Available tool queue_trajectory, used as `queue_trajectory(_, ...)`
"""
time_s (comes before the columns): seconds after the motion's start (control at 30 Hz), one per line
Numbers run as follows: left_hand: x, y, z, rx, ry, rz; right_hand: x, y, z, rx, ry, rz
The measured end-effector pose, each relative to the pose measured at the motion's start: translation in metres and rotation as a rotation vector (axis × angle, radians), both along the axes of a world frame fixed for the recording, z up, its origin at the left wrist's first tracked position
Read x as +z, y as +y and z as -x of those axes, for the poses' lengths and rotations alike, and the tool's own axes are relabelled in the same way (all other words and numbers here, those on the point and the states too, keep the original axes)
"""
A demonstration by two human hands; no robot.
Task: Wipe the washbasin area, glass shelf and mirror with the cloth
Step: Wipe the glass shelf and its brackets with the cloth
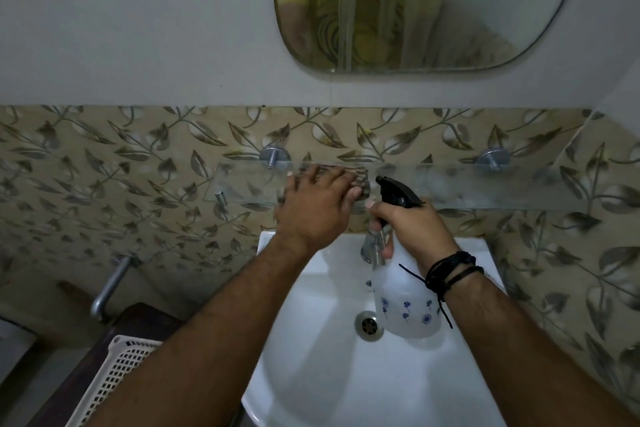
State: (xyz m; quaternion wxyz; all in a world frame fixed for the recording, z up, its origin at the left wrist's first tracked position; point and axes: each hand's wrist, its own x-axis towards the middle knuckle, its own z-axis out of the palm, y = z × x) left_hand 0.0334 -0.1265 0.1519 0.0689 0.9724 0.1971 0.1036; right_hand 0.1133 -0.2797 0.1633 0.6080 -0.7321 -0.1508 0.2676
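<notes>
As left hand [317, 203] presses cloth [360, 180], right hand [412, 229] grips flowered bottle [405, 302].

Single view: head-worn wide-angle camera. Looks forward and down, close above the white ceramic washbasin [311, 374], facing the leaf-patterned tiled wall [104, 184]. Clear glass shelf [485, 187] sits mid-frame; rounded wall mirror [450, 10] is cut by the top edge.

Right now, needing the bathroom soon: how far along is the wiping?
Nothing looks finished. In hand: the left hand presses the cloth on the glass shelf, its right half misted; the right hand grips the spray bottle. The washbasin and mirror likely remain.
</notes>
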Motion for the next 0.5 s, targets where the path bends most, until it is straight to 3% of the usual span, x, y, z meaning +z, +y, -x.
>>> queue_trajectory(0.23, -0.002, 0.034, 0.042, 0.345, 0.038, 0.085, 0.002, -0.017, -0.007, -0.041, -0.001, 0.030)
queue_trajectory(0.5, -0.001, -0.051, -0.034, 0.092, 0.030, 0.143, 0.006, -0.034, -0.020, -0.028, -0.030, 0.051)
